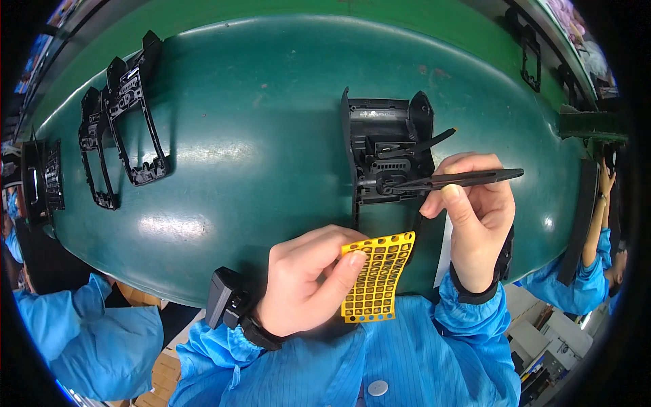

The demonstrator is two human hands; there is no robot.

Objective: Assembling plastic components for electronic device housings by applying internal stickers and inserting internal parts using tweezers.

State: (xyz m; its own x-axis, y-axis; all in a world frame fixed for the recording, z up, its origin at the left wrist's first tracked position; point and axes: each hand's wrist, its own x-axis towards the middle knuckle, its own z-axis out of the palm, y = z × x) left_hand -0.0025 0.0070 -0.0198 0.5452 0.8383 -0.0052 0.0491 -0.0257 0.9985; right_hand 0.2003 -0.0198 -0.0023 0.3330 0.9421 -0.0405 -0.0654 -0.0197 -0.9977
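Head view: green table (258, 136); left hand (305, 281) pinches yellow sheet (376, 278), right hand (475, 210) grips black tweezers (461, 179)

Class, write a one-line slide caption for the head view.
Left hand holds a yellow perforated sheet; right hand points black tweezers at a black plastic housing.

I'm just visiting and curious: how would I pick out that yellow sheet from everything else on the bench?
Start at the big green table; at its near edge are the person's two hands. The left hand pinches the yellow sheet, a small bendy rectangle punched with rows of holes. It is the only yellow thing; the parts and tweezers nearby are black.
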